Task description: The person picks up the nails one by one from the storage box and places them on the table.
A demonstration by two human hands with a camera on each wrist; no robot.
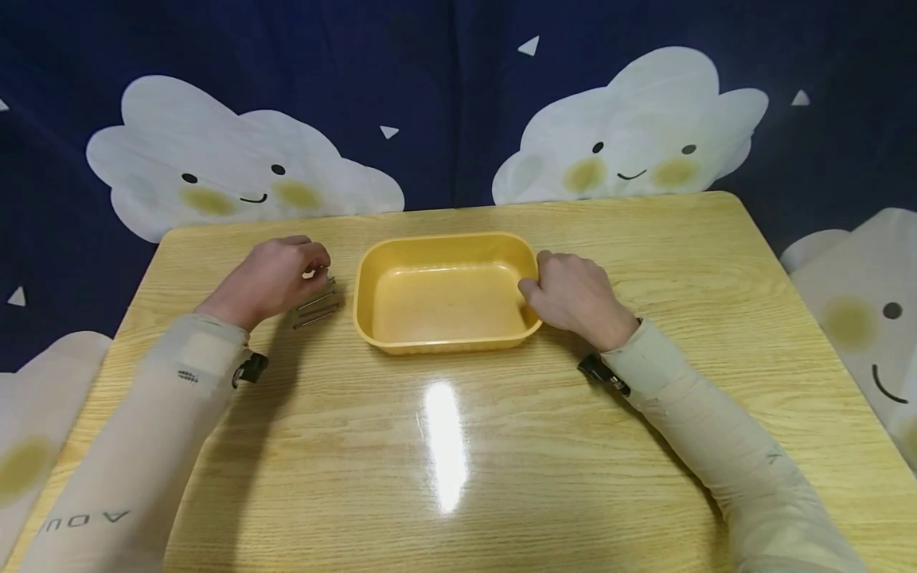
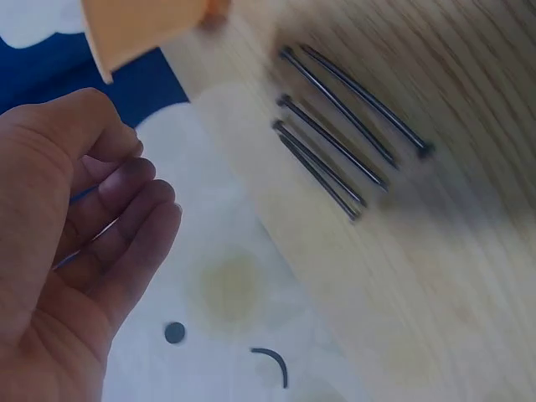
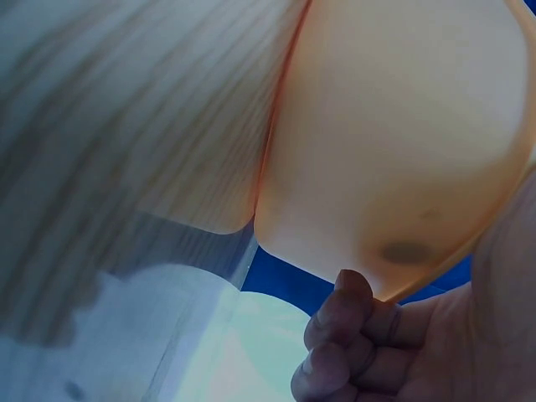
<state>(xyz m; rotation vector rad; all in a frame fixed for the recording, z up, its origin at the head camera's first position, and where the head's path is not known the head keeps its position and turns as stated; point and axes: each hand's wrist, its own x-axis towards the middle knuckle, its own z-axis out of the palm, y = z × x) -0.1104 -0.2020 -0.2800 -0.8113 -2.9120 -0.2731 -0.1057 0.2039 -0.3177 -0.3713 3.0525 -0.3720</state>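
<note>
A yellow plastic basin (image 1: 444, 345) stands on the table with nothing in it. My right hand (image 1: 576, 296) grips its right end, with the thumb over the rim and the fingers along the outer wall. In the right wrist view, the curled fingers of the right hand (image 3: 368, 343) press against the basin's wall (image 3: 377, 126). To the left of the basin, my left hand (image 1: 275, 270) hovers by several metal nails (image 1: 316, 317), its fingers loosely bent. Nothing shows between those fingers in the left wrist view, where the nails (image 2: 335, 144) lie roughly side by side.
The wooden table (image 1: 344, 446) has a bright light reflection near its middle. A dark blue curtain (image 1: 451, 95) with white clouds hangs behind the table's back edge. Both sleeves carry a small dark device at the wrist.
</note>
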